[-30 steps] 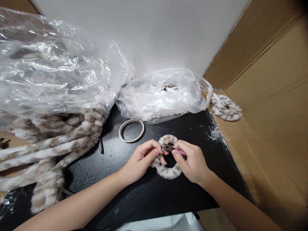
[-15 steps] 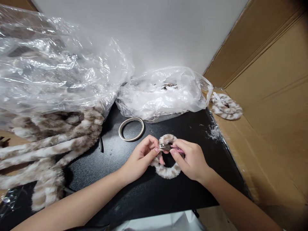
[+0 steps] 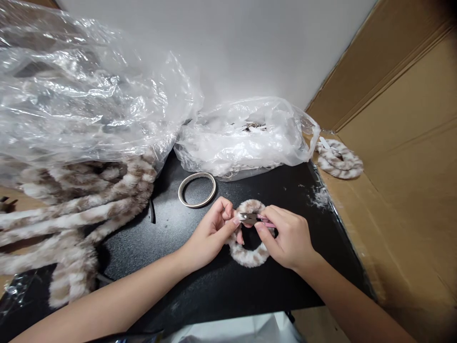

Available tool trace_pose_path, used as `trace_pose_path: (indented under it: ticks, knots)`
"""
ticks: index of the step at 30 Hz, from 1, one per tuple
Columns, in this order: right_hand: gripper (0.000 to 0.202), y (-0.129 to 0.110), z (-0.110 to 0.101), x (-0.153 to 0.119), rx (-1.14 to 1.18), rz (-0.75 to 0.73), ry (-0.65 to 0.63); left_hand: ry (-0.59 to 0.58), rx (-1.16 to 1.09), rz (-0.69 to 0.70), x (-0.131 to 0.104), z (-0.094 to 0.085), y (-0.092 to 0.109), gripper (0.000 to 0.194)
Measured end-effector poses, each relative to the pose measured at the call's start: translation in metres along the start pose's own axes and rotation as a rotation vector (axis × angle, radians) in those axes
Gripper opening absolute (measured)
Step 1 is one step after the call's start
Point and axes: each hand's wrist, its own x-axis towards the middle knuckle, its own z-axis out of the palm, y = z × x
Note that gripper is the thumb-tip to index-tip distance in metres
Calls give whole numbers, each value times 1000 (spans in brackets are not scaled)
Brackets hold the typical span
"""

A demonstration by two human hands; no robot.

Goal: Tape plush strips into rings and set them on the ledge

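Observation:
A ring of fluffy brown-and-white plush tubing (image 3: 250,257) lies on the black table (image 3: 171,271) in front of me. My left hand (image 3: 214,228) pinches the ring's left side between thumb and fingers. Pliers (image 3: 250,218) with dark metal jaws and pink handles are gripped in my right hand (image 3: 287,233). Their jaws reach across the ring's opening to the tips of my left fingers. What sits between the jaws is too small to make out.
A tape roll (image 3: 197,190) lies left of the ring. Long plush tubes (image 3: 107,209) spill from a large clear bag (image 3: 89,105) at left. Another plastic bag (image 3: 246,143) stands behind. Finished-looking plush rings (image 3: 339,162) lie on cardboard (image 3: 403,190) at right.
The pliers have turned slightly, showing more of their dark jaws and pink handles. Both hands keep their hold. The whole view has shifted a little.

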Motion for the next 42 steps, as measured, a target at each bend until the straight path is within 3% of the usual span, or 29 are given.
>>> trace_pose_path:
  ticks: [9,22,35,42]
  knots:
    - [25,-6,5,3,113,130,-125,43,8,-18,1,1,-1,34]
    - [25,-2,14,-2,125,163,-84,119,-115,-74,1,2,-6,42]
    - [22,-2,20,-1,184,162,-120,140,-89,-83,3,3,-4,43]
    - [25,1,24,-3,203,177,-75,142,-62,-87,4,2,-5,42]
